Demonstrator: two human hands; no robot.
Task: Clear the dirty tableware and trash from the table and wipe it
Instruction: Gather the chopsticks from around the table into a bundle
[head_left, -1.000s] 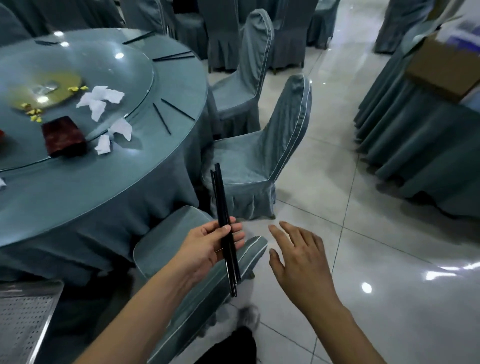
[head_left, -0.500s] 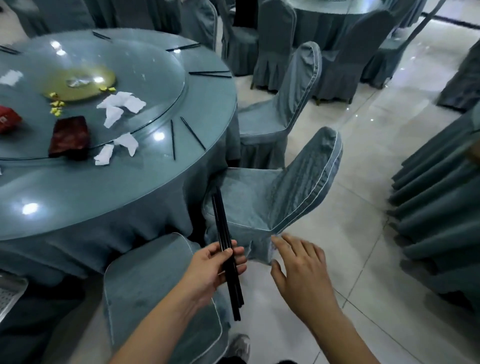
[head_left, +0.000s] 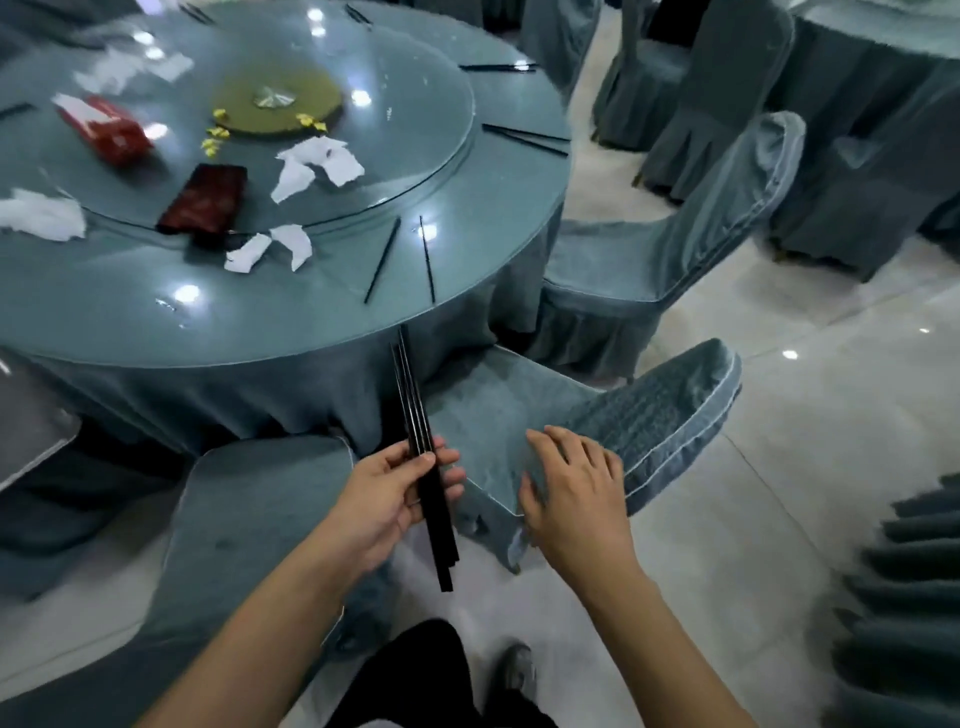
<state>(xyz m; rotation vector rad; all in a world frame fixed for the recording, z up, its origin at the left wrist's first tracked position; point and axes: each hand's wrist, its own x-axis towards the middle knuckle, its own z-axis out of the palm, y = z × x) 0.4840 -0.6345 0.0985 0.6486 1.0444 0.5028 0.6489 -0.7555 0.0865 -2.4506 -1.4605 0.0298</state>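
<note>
My left hand (head_left: 395, 493) grips a bundle of black chopsticks (head_left: 415, 415) in front of the round table (head_left: 260, 327), tips pointing toward its edge. My right hand (head_left: 571, 493) is open, fingers spread, resting on or just above the seat of a covered chair (head_left: 519, 410). On the table lie a loose pair of black chopsticks (head_left: 402, 260), more pairs (head_left: 524, 137) farther round the rim, crumpled white napkins (head_left: 317, 166), a dark red box (head_left: 205, 200), a red packet (head_left: 106, 127) and yellow scraps (head_left: 215, 140) on the glass turntable (head_left: 415, 156).
Blue-grey covered chairs (head_left: 675, 249) ring the table on the right; another chair seat (head_left: 249, 519) is below my left arm. A metal tray (head_left: 26, 426) juts in at the left edge. Draped tables (head_left: 883, 130) stand at the right. Glossy tiled floor (head_left: 779, 415) lies between.
The view has swung left and closer to the table, bringing more of it into view. My left hand keeps hold of the chopsticks; my right hand has come over the chair seat.
</note>
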